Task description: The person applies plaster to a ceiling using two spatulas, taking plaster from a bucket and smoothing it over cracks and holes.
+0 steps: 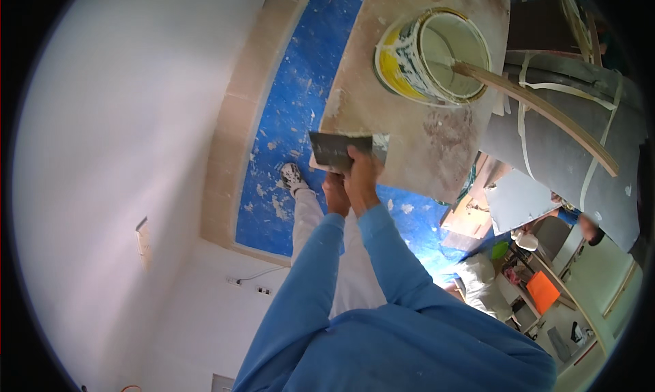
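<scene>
Both hands are together in front of me, just past the near edge of a board. A wide, dark putty knife (331,150) is between them, blade upward. My left hand (336,193) is closed just under the blade; its handle is hidden. My right hand (362,178) is closed too, thumb lying against the dark blade. A paler, smeared blade edge (381,146) shows beside the right fingers, and I cannot tell whether it is a second knife. Farther off stands an open bucket (402,61) of pale compound, with a wooden stick (539,105) leaning out of it.
The bucket rests on a stained board (402,129). Blue floor covering (293,98), spattered with white, runs below it beside a white wall (143,119). At right are a grey wrapped bulk (573,133), an orange item (542,292) and another person's arm (568,216). My shoe (293,176) is on the covering.
</scene>
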Action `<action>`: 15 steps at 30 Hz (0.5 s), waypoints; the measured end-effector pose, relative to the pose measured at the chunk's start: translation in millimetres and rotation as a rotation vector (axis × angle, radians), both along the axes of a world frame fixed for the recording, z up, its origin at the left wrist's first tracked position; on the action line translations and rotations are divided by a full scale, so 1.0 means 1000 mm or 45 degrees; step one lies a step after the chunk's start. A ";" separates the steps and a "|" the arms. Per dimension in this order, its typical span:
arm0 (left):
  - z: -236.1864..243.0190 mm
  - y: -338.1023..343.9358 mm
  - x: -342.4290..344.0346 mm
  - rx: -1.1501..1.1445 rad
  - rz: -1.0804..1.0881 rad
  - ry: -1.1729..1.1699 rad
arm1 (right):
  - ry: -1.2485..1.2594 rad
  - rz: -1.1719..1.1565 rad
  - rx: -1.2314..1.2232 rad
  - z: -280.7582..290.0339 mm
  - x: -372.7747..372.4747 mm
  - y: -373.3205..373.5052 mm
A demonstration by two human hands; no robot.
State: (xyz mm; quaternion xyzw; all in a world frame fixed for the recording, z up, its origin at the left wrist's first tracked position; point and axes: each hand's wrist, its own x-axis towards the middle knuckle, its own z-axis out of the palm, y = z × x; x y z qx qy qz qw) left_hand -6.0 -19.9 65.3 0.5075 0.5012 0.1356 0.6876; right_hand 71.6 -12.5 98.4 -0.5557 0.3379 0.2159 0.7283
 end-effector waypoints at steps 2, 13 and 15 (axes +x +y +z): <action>-0.015 -0.034 -0.008 0.189 0.144 0.007 | 0.149 -0.066 -0.011 0.041 -0.009 -0.012; -0.007 -0.011 -0.004 0.406 -0.068 0.134 | 0.029 0.024 -0.058 0.010 0.023 -0.050; -0.009 -0.032 -0.002 0.380 -0.006 0.100 | -0.017 0.047 -0.079 0.013 0.021 -0.073</action>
